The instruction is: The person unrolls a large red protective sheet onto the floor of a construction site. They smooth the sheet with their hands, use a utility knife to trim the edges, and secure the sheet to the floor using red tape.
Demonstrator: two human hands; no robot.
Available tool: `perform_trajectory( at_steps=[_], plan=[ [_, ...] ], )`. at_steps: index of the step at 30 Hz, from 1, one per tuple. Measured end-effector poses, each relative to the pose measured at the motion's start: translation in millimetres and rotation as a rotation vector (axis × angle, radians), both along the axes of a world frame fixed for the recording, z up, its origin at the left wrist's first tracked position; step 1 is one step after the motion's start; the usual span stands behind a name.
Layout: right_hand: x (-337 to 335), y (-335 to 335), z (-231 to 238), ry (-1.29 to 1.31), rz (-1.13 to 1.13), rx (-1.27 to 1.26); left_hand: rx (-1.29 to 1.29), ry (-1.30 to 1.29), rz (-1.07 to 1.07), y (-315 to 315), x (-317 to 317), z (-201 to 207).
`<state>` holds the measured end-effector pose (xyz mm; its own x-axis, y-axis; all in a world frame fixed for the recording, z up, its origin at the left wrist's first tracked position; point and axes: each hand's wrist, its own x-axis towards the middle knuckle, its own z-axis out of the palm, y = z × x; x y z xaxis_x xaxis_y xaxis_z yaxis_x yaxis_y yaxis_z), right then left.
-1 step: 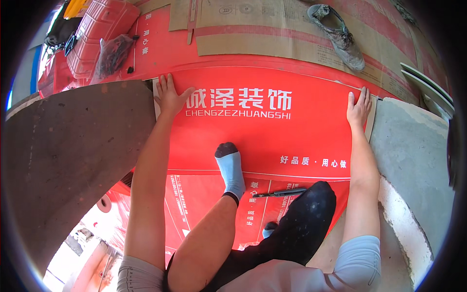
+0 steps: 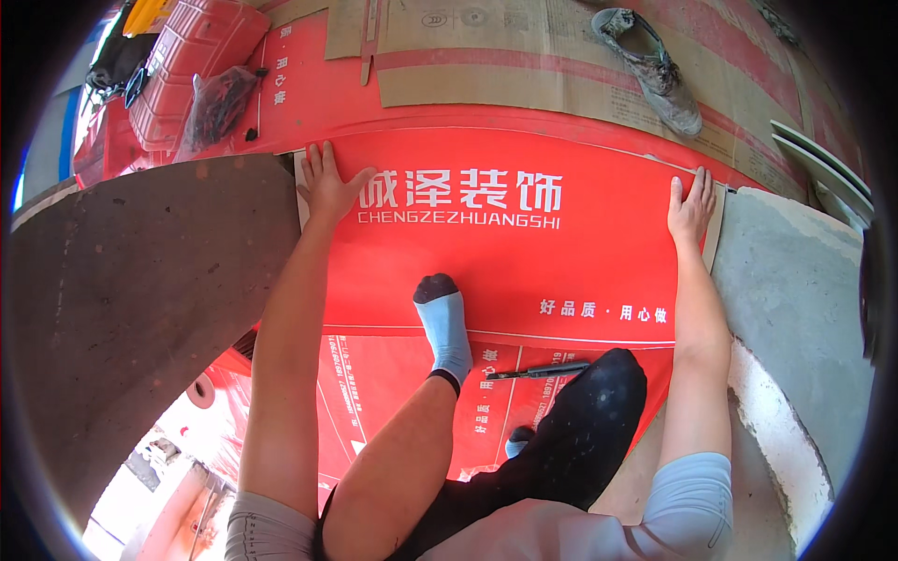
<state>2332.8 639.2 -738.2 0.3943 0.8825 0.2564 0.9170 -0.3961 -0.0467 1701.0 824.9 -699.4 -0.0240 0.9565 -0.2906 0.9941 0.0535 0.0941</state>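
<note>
A red printed floor-protection sheet [image 2: 449,266] lies between two grey wall ends. My left hand [image 2: 331,190] presses flat on its far left corner, thumb spread away from the fingers. On the far right corner rests my right hand [image 2: 690,208], fingers stretched along the pale edge and thumb apart. Neither hand holds anything. My socked foot [image 2: 441,323] stands on the near part of the sheet, between my arms. A dark utility knife [image 2: 541,370] lies beside my bent knee, on more red sheeting [image 2: 383,393] nearer to me.
Grey wall ends stand at left [image 2: 150,280] and right [image 2: 795,280]. Beyond the sheet are flattened cardboard [image 2: 505,75], a dusty shoe [image 2: 659,84], a red plastic case [image 2: 201,65] and a clear bag with dark contents [image 2: 220,107]. Thin panels [image 2: 823,168] lean at far right.
</note>
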Motion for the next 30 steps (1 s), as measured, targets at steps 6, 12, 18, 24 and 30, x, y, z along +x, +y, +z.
perform_trajectory(
  at_steps=[6,12,18,24,30],
  plan=[
    [-2,0,1,-0.002,-0.011,-0.014,-0.013,-0.06,0.024,1,1,3],
    [-3,2,4,0.016,-0.002,-0.001,0.004,-0.028,0.012,1,-2,0],
    [-6,1,9,0.035,-0.018,-0.017,0.01,-0.042,0.011,-2,0,-1],
    [-11,4,13,0.063,-0.017,-0.03,-0.001,-0.042,0.009,-1,-7,-3],
    [-8,3,17,0.106,-0.033,-0.032,0.095,-0.048,-0.081,2,-11,-7]
  ],
)
